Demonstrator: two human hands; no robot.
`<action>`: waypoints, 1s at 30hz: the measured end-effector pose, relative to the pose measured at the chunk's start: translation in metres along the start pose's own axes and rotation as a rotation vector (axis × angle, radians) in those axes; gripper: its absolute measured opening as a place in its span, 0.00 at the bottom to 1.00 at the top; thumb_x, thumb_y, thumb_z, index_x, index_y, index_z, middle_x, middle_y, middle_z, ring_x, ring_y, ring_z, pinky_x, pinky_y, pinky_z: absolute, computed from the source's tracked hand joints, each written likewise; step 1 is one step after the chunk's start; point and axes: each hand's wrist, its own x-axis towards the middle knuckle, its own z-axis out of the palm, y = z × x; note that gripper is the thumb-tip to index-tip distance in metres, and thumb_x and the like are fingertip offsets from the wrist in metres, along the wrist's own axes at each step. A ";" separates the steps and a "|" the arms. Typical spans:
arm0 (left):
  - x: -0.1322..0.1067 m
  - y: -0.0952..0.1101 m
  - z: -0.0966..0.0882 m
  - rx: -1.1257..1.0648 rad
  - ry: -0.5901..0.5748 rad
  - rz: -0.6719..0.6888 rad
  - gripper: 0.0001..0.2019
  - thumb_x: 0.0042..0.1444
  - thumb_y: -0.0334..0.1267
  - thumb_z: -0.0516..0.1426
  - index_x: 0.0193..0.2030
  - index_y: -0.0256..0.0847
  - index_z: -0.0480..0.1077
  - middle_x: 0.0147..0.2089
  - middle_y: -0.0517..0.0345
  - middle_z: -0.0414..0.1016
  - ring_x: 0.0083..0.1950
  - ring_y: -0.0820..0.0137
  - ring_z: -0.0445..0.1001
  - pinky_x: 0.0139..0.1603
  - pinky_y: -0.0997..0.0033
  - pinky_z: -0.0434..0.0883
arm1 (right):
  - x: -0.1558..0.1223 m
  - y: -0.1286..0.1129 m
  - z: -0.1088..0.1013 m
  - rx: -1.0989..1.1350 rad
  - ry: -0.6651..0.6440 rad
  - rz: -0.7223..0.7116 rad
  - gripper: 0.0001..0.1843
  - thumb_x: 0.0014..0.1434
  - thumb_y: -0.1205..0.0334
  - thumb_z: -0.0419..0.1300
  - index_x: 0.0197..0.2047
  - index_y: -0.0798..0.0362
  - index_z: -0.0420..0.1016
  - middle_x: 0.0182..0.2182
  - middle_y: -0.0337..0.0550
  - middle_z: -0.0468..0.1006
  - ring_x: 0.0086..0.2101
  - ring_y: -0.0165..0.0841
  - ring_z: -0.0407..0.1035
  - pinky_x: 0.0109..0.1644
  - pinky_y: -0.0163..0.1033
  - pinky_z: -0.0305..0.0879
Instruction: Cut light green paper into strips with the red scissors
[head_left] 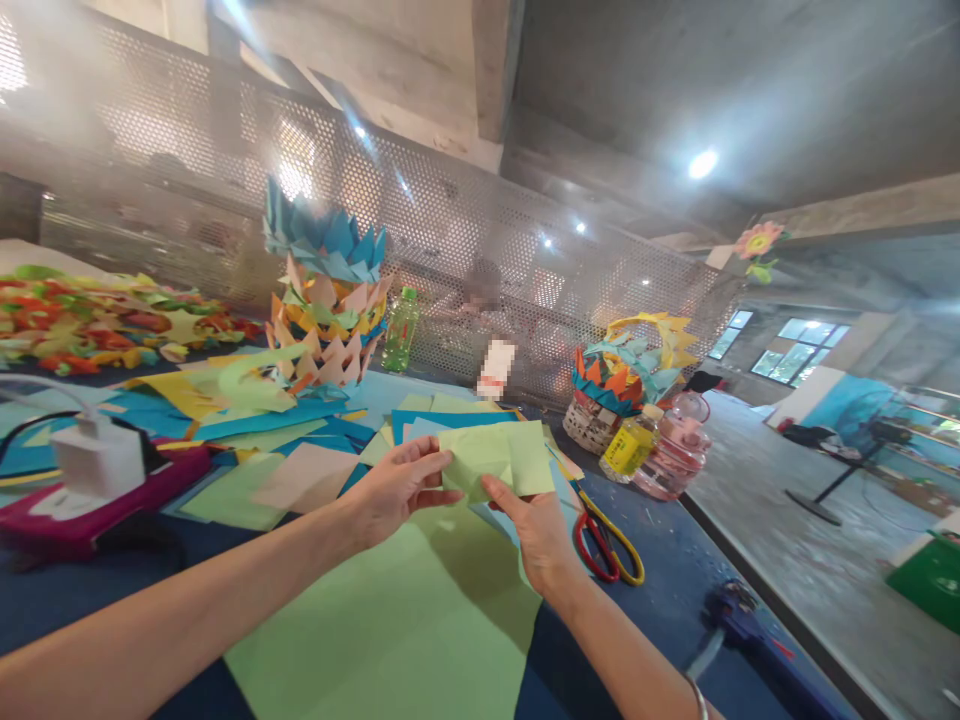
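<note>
A small piece of light green paper [531, 455], partly folded, is held up between both hands in the middle of the head view. My left hand [409, 482] pinches its left edge with thumb and fingers. From below, my right hand [536, 535] grips it, thumb pressed on the front; the fingers behind are hidden. Under the hands a large light green sheet [390, 640] lies on the dark blue table. Just right of my right hand rest scissors [600, 545] with one red and one yellow handle loop.
Coloured paper sheets [304, 485] are strewn behind. A stack of pointed paper rings [326, 300] stands there beside a green bottle [401, 330]. At right are a paper basket [600, 400], a yellow-labelled bottle [631, 445], a pink jug [675, 450] and a blue glue gun [757, 640]. Left lies a power strip [176, 480].
</note>
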 end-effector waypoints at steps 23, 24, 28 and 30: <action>-0.001 -0.003 0.002 -0.096 0.052 -0.058 0.07 0.48 0.32 0.63 0.22 0.37 0.71 0.28 0.62 0.76 0.28 0.78 0.73 0.46 0.74 0.73 | -0.002 0.004 0.005 -0.117 0.005 -0.123 0.21 0.47 0.56 0.66 0.43 0.58 0.75 0.42 0.50 0.78 0.44 0.41 0.71 0.48 0.41 0.67; 0.000 -0.003 0.001 -0.088 0.063 -0.058 0.07 0.47 0.33 0.64 0.22 0.37 0.72 0.27 0.62 0.76 0.27 0.78 0.73 0.46 0.73 0.73 | -0.002 0.004 0.004 -0.112 0.015 -0.107 0.21 0.46 0.56 0.67 0.43 0.58 0.75 0.42 0.51 0.78 0.43 0.41 0.72 0.47 0.42 0.67; 0.001 -0.004 -0.002 0.003 0.059 -0.085 0.06 0.45 0.36 0.65 0.25 0.37 0.74 0.31 0.58 0.78 0.32 0.73 0.75 0.48 0.70 0.73 | 0.001 -0.002 -0.003 -0.061 0.081 -0.095 0.22 0.48 0.53 0.65 0.44 0.56 0.74 0.39 0.47 0.78 0.37 0.38 0.72 0.40 0.41 0.69; 0.001 -0.005 -0.003 0.080 0.018 -0.070 0.07 0.45 0.39 0.65 0.25 0.37 0.74 0.34 0.56 0.78 0.36 0.71 0.76 0.49 0.69 0.72 | 0.005 -0.009 -0.009 -0.095 0.134 -0.162 0.23 0.49 0.52 0.64 0.46 0.53 0.72 0.37 0.43 0.78 0.35 0.35 0.70 0.38 0.38 0.67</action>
